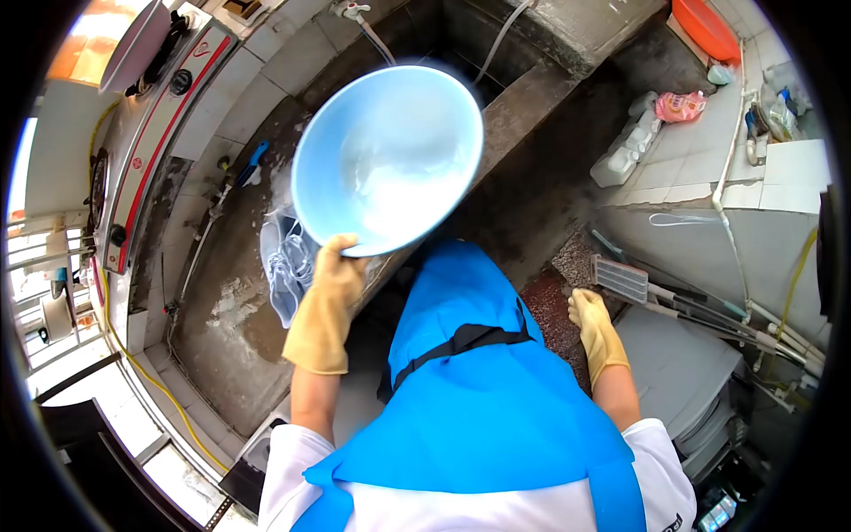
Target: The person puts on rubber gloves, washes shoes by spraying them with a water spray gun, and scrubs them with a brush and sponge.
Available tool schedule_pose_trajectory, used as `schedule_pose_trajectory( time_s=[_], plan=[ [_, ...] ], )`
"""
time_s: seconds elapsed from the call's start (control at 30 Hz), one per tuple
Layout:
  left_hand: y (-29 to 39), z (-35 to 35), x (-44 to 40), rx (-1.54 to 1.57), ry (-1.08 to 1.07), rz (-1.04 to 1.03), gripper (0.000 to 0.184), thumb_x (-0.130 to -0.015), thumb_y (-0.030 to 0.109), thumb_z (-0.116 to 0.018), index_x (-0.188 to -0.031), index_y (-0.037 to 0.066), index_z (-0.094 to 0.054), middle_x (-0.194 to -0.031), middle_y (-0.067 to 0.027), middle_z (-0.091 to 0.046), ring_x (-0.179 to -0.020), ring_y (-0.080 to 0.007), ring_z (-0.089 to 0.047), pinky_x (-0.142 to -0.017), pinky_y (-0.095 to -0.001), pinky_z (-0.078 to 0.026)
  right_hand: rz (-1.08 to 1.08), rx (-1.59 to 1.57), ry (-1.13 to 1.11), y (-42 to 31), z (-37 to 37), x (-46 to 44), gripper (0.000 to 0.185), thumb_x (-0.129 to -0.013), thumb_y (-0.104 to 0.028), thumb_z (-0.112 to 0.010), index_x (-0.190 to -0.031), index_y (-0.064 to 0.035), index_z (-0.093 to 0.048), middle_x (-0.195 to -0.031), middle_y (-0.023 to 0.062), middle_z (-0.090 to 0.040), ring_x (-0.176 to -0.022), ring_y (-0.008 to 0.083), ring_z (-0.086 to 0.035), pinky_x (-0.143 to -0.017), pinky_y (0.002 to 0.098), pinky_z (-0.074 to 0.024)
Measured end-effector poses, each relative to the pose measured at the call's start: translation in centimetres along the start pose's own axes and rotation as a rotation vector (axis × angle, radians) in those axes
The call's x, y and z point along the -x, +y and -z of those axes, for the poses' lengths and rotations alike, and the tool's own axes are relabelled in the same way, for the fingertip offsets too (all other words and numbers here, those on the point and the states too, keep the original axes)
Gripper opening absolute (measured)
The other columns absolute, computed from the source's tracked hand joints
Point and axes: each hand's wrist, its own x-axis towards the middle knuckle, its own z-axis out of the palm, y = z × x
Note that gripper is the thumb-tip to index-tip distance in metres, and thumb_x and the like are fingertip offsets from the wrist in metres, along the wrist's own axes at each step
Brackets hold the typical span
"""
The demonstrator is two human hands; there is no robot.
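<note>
My left hand (330,306), in a yellow rubber glove, grips the near rim of a light blue plastic basin (324,168). The basin is tilted, its pale inside facing me, and no contents can be made out in it. Just beyond that glove, a grey-blue lace-up shoe (288,266) lies on the wet concrete counter, partly hidden by the basin. My right hand (592,324), gloved the same way, hangs low on the right with its fingers curled in and nothing visible in them. Close to it is the flat head of a mop (619,278).
A blue-handled brush (253,164) lies on the counter near a tap pipe. Behind the basin is a concrete sink (510,106) with hoses. A gas stove (146,160) stands left. On the right tiled ledge sit a pink bag (681,107) and a white plastic container (628,152).
</note>
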Motion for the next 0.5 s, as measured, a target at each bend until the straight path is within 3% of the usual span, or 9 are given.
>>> schedule_pose_trajectory(
  time_s=[0.07, 0.2, 0.37, 0.43, 0.5],
  plan=[
    [-2.9, -3.7, 0.2, 0.054, -0.058, 0.065, 0.057, -0.08, 0.002, -0.061, -0.135, -0.007, -0.049, -0.13, -0.0223, -0.06, -0.117, -0.0425, -0.063, -0.102, -0.0502, -0.059, -0.047, 0.027, -0.001, 1.5, 1.9, -0.3, 0.04, -0.101, -0.035, -0.065, -0.128, -0.0058, -0.061, -0.111, 0.008, -0.069, -0.099, 0.023, -0.067, -0.088, 0.0389, -0.0561],
    [-9.7, -4.3, -6.4, 0.053, -0.189, 0.026, 0.052, -0.085, 0.001, -0.058, -0.135, -0.006, -0.047, -0.13, -0.0214, -0.059, -0.115, -0.0388, -0.065, -0.098, -0.0477, -0.061, -0.097, 0.012, 0.073, 2.7, 4.0, 0.2, 0.038, -0.101, -0.034, -0.064, -0.125, -0.0043, -0.063, -0.109, 0.0075, -0.068, -0.096, 0.0211, -0.066, -0.087, 0.0372, -0.056],
    [-13.1, -8.0, -7.4, 0.061, -0.227, -0.013, 0.05, -0.087, -0.001, -0.057, -0.135, -0.009, -0.045, -0.133, -0.0245, -0.055, -0.12, -0.0386, -0.062, -0.101, -0.0475, -0.059, -0.112, -0.033, 0.112, 2.2, 4.7, 1.3, 0.039, -0.101, -0.034, -0.065, -0.125, -0.0043, -0.064, -0.108, 0.007, -0.068, -0.096, 0.0198, -0.066, -0.087, 0.036, -0.0557],
    [-13.9, -8.0, -8.6, 0.124, -0.274, 0.032, 0.051, -0.089, 0.001, -0.056, -0.138, -0.007, -0.044, -0.134, -0.0259, -0.054, -0.122, -0.0404, -0.06, -0.102, -0.0495, -0.058, -0.132, -0.018, 0.059, 1.6, 4.9, 1.6, 0.043, -0.103, -0.034, -0.062, -0.134, -0.0048, -0.058, -0.121, 0.0118, -0.067, -0.105, 0.0222, -0.066, -0.092, 0.0345, -0.0552],
    [-14.2, -7.9, -8.3, -0.054, -0.308, 0.064, 0.054, -0.09, 0.002, -0.054, -0.142, -0.006, -0.042, -0.135, -0.0261, -0.054, -0.122, -0.0414, -0.059, -0.103, -0.0523, -0.055, -0.108, -0.018, 0.078, 1.0, 4.5, 1.8, 0.041, -0.102, -0.033, -0.063, -0.134, -0.0056, -0.06, -0.116, 0.011, -0.068, -0.101, 0.0223, -0.067, -0.09, 0.0356, -0.0558]
  ],
)
